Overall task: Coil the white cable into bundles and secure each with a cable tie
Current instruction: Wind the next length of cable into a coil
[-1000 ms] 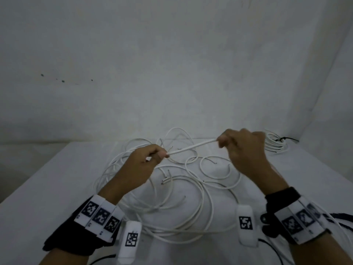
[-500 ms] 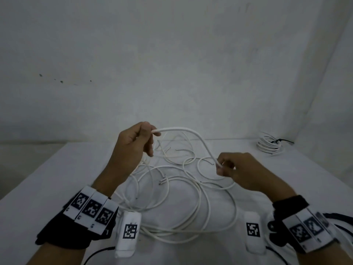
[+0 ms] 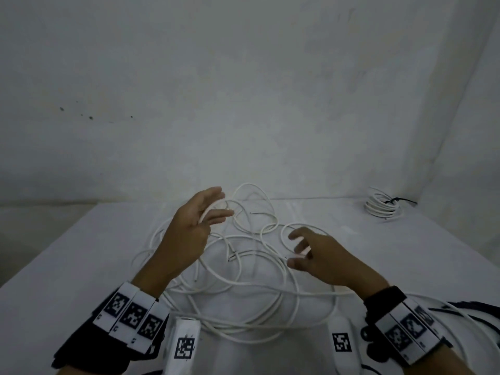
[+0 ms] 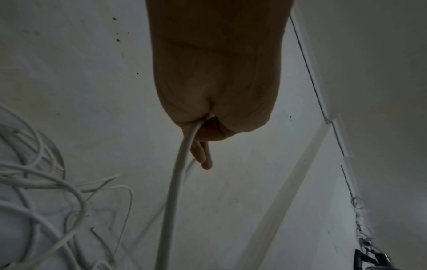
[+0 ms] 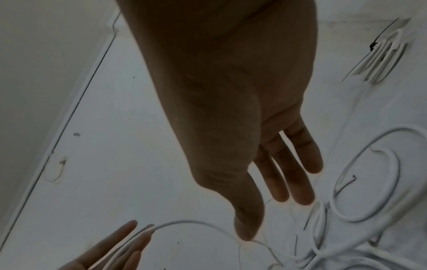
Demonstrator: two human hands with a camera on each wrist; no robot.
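Our left hand (image 3: 189,234) is raised over the tabletop (image 3: 67,255) with its fingers stretched out almost straight, and a strand of the white cable (image 3: 243,285) runs between them, loosely threaded rather than clenched. From the left wrist view we see that strand leave the fingers (image 4: 203,157) and drop toward the near edge of the picture. Our right hand (image 3: 324,258) hovers low over the tangle, fingers spread and relaxed, grasping nothing we can make out; whether its fingertips brush a loop we cannot tell. Both wrist views are dim, and each palm hides much of what lies beyond it. The cable sprawls in loose, overlapping loops across the middle of the tabletop, several cut ends showing. One finished bundle (image 3: 382,208) with a black cable tie (image 3: 400,201) rests at the far right corner.
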